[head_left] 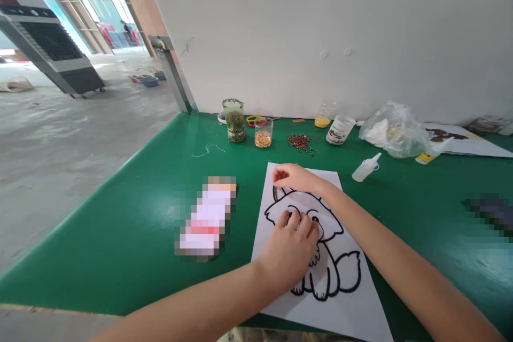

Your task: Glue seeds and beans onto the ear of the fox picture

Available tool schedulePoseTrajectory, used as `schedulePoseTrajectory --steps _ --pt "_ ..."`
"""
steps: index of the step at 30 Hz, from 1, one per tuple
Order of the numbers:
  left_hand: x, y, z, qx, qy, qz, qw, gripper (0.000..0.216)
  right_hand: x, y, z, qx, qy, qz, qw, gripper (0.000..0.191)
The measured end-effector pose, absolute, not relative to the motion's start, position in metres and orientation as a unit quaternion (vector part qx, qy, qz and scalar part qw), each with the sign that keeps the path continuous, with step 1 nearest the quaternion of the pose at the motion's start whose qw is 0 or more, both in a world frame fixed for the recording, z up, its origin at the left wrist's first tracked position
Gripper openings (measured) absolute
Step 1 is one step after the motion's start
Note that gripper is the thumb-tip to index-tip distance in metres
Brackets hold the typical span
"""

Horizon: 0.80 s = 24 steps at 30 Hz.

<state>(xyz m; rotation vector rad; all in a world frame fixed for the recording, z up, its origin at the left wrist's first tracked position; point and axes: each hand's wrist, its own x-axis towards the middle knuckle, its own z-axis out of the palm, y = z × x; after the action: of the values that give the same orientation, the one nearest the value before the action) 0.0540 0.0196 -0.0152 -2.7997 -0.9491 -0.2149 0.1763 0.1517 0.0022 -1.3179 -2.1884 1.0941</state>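
A white sheet point(352, 310) with a black outline drawing of a cartoon animal lies on the green table point(132, 214) in front of me. My left hand point(290, 248) rests on the middle of the drawing, fingers curled down against the paper, pressing it. My right hand point(294, 176) is at the sheet's top, fingers pinched together over the animal's ear, where a short strip of small dark grains follows the outline. What the pinch holds is too small to see.
At the table's back stand a jar of green grains point(234, 120), a cup of yellow corn point(263, 132), a pile of brown beans point(300, 141), other small cups point(340, 129), a plastic bag point(395, 129) and a glue bottle point(365, 168). A white board point(320, 37) walls off the back. A blurred package point(206, 218) lies on the left.
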Motion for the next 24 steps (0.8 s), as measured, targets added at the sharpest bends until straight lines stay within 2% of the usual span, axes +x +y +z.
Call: schedulePoseTrajectory --steps 18,21,24 --pt "0.054 0.019 -0.013 -0.942 -0.318 -0.064 0.082 0.038 0.177 0.153 -0.004 -0.452 -0.774 0.4 0.189 0.007" --pt "0.054 0.02 -0.013 -0.942 -0.32 -0.066 0.078 0.037 0.18 0.15 0.01 -0.465 -0.751 0.408 0.23 0.01" --pt "0.054 0.021 -0.012 -0.942 -0.322 -0.066 0.07 0.036 0.202 0.146 0.05 -0.5 -0.705 0.37 0.339 0.014"
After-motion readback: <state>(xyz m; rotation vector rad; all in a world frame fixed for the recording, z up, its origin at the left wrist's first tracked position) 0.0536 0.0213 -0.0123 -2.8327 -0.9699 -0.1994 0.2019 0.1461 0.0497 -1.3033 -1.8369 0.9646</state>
